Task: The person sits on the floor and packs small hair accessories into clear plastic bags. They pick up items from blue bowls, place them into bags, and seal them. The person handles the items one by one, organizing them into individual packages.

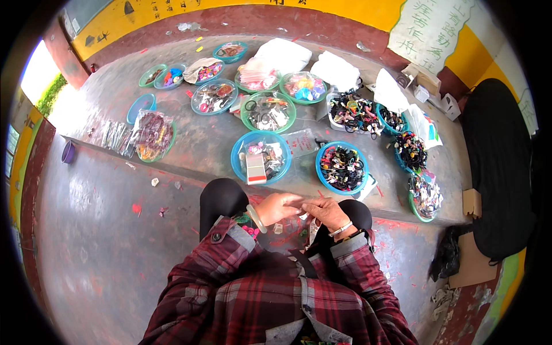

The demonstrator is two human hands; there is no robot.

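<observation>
My left hand (277, 208) and my right hand (329, 214) meet in front of my knees, with fingertips drawn together. Whatever they pinch is too small to make out; a small whitish bit shows just under the fingers. Beyond my left hand, a blue basin (235, 156) holds small mixed pieces and a red-and-white card box (256, 168). Past my right hand stands another blue basin (319, 179) full of dark hair ties (342, 168) with colourful trims. A bracelet circles each wrist.
Several green and blue basins of small goods, such as a green basin (245, 122), stand on the raised concrete ledge (195, 152). White sacks (283, 54) lie behind them. A long black padded thing (499, 172) and cardboard (476, 264) are at the right. Red scraps litter the floor.
</observation>
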